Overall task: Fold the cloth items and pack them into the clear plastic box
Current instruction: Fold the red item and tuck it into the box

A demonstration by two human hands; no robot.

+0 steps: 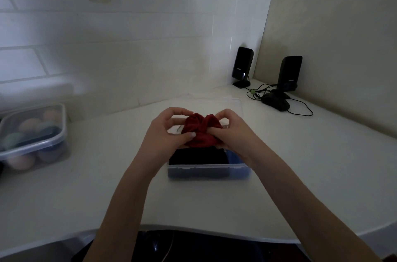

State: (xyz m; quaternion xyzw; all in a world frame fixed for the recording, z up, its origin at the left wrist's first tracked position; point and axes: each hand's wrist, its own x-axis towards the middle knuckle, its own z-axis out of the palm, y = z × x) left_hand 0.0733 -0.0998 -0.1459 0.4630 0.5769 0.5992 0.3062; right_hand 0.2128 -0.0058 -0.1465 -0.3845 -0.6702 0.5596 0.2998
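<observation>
Red cloth [200, 133] bunched above the clear plastic box [208, 170], pinched by left hand [169, 130] and right hand [232, 130]; black cloth [197, 157] already inside. Risk: the loose bundle springs open on release and overhangs the rim.

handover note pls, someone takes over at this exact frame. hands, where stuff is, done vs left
Left hand: grips the left side of the bunched dark red cloth.
Right hand: pinches the cloth's right side.
The red cloth is held above the open clear plastic box on the white desk, not yet inside.
Done: a black cloth item already lies in the box, with something blue beside it on the right.
Left: finish folding the red cloth and set it in the box. No other loose cloth is in view. What looks like the box's lid lies behind it.
</observation>
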